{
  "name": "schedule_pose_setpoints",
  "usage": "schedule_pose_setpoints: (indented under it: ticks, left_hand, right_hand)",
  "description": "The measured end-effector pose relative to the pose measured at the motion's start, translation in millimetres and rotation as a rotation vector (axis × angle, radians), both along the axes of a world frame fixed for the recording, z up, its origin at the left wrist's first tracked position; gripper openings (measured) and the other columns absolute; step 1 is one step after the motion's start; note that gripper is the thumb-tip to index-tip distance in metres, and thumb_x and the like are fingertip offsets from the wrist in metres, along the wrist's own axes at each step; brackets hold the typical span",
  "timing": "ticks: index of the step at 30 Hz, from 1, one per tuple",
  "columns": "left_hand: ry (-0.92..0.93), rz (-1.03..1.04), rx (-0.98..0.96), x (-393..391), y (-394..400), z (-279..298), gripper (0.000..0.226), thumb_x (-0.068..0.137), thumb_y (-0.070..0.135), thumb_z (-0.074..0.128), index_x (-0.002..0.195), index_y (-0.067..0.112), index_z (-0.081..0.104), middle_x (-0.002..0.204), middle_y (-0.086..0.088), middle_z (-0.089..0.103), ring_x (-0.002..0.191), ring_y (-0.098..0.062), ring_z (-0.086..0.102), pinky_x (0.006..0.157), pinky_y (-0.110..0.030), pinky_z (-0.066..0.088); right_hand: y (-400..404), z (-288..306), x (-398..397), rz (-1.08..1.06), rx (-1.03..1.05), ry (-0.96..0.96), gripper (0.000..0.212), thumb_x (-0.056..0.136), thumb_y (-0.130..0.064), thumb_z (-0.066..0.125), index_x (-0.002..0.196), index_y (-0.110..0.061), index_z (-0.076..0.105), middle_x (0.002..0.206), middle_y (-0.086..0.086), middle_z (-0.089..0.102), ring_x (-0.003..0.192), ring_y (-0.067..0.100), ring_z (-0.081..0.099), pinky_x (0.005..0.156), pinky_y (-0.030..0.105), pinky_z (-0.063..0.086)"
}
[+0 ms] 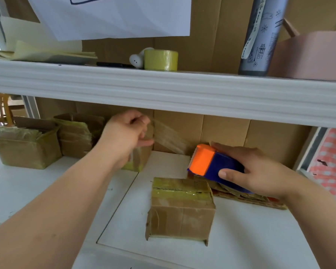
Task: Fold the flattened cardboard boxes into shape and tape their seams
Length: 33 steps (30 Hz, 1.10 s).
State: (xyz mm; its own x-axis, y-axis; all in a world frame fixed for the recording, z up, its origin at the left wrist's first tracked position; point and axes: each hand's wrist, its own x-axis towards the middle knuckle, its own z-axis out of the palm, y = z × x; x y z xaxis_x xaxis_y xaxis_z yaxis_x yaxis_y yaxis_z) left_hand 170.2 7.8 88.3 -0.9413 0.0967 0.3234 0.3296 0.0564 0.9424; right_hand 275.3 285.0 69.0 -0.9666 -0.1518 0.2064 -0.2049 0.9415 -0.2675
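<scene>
A small folded cardboard box (180, 216) stands on the white table (250, 239), with yellowish tape across its top seam. My right hand (260, 171) grips an orange and blue tape dispenser (211, 165) just above and behind the box. A clear strip of tape (169, 138) stretches from the dispenser up to my left hand (128, 138), which pinches its free end. Beneath the dispenser lies a flattened cardboard piece (246, 197). A further taped box (138, 162) sits partly hidden behind my left wrist.
Several taped boxes (25, 148) stand at the back left. A white shelf (163, 90) runs overhead, carrying a yellow tape roll (161, 60), folded paper (47, 55), a patterned bottle (260, 35) and a pink bin (314, 55). Cardboard lines the back wall.
</scene>
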Motion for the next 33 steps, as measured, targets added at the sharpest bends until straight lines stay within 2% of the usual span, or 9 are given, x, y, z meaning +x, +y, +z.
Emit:
schedule_pose_setpoints:
  ticks: [4,9,14,16,17,20,25,28,33]
  left_hand:
    - [-0.089,0.027,-0.010,-7,-16,-13,0.011,0.099,0.010,0.055,0.094,0.007,0.065,0.073,-0.006,0.051,0.065,-0.015,0.052,0.069,-0.035,0.061]
    - [-0.274,0.025,0.009,-4,-16,-50,0.010,0.098,0.010,0.058,0.100,0.006,0.067,0.075,-0.008,0.055,0.058,-0.011,0.051,0.069,-0.038,0.062]
    - [-0.369,0.008,0.010,-2,-14,-64,0.010,0.097,0.009,0.059,0.099,0.003,0.066,0.068,-0.005,0.057,0.054,-0.010,0.050,0.064,-0.035,0.061]
    - [-0.392,0.010,0.001,-1,-14,-69,0.010,0.097,0.009,0.059,0.099,0.002,0.066,0.068,-0.006,0.057,0.054,-0.011,0.050,0.063,-0.034,0.060]
    - [-0.399,0.011,-0.002,0,-14,-71,0.010,0.097,0.009,0.059,0.099,0.001,0.066,0.069,-0.007,0.057,0.054,-0.011,0.050,0.062,-0.034,0.060]
    - [-0.388,0.030,-0.028,4,-13,-80,0.010,0.098,0.008,0.057,0.095,0.002,0.065,0.073,-0.008,0.056,0.056,-0.012,0.050,0.063,-0.035,0.061]
    - [-0.364,0.077,-0.057,8,-14,-90,0.013,0.100,0.009,0.056,0.091,0.003,0.064,0.075,-0.009,0.053,0.058,-0.012,0.049,0.063,-0.035,0.061]
    - [-0.309,0.100,-0.068,7,-14,-81,0.013,0.099,0.010,0.056,0.092,0.005,0.065,0.074,-0.009,0.051,0.059,-0.014,0.051,0.064,-0.035,0.061]
    - [-0.220,0.109,-0.130,5,-21,-61,0.014,0.099,0.014,0.059,0.093,0.006,0.069,0.074,-0.009,0.056,0.062,-0.015,0.055,0.065,-0.034,0.061]
  right_hand:
    - [18,-10,3,-0.030,-0.106,-0.058,0.049,0.083,-0.063,0.050,0.129,-0.067,0.032,0.111,-0.033,0.057,0.104,0.002,0.059,0.084,0.022,0.047]
    - [28,-12,6,-0.064,-0.209,-0.103,0.041,0.082,-0.055,0.066,0.116,-0.071,0.049,0.113,-0.024,0.067,0.100,0.002,0.063,0.089,0.034,0.053]
    - [25,0,7,-0.127,-0.102,-0.098,0.030,0.070,-0.056,0.049,0.097,-0.068,0.053,0.108,-0.028,0.065,0.097,0.002,0.061,0.087,0.030,0.051]
    - [24,-3,6,-0.169,-0.097,-0.092,0.013,0.087,-0.063,0.047,0.095,-0.063,0.058,0.107,-0.026,0.066,0.097,0.003,0.060,0.088,0.031,0.050]
    - [24,-4,5,-0.188,-0.100,-0.093,0.024,0.092,-0.068,0.043,0.096,-0.056,0.063,0.104,-0.022,0.068,0.095,0.005,0.061,0.088,0.032,0.050]
    - [21,-11,7,-0.210,-0.064,-0.097,0.058,0.074,-0.077,0.030,0.098,-0.042,0.070,0.093,-0.016,0.070,0.087,0.006,0.061,0.086,0.035,0.050]
    - [22,-17,10,-0.167,-0.050,-0.153,0.038,0.081,-0.070,0.047,0.099,-0.045,0.070,0.089,-0.019,0.070,0.084,0.001,0.062,0.082,0.030,0.052]
    - [18,-17,9,-0.099,0.050,-0.195,0.014,0.089,-0.063,0.049,0.095,-0.060,0.062,0.085,-0.027,0.067,0.084,-0.007,0.058,0.071,0.021,0.049]
    - [26,-14,8,-0.122,0.040,-0.156,0.017,0.087,-0.068,0.047,0.099,-0.067,0.059,0.093,-0.030,0.067,0.087,-0.002,0.060,0.080,0.027,0.052]
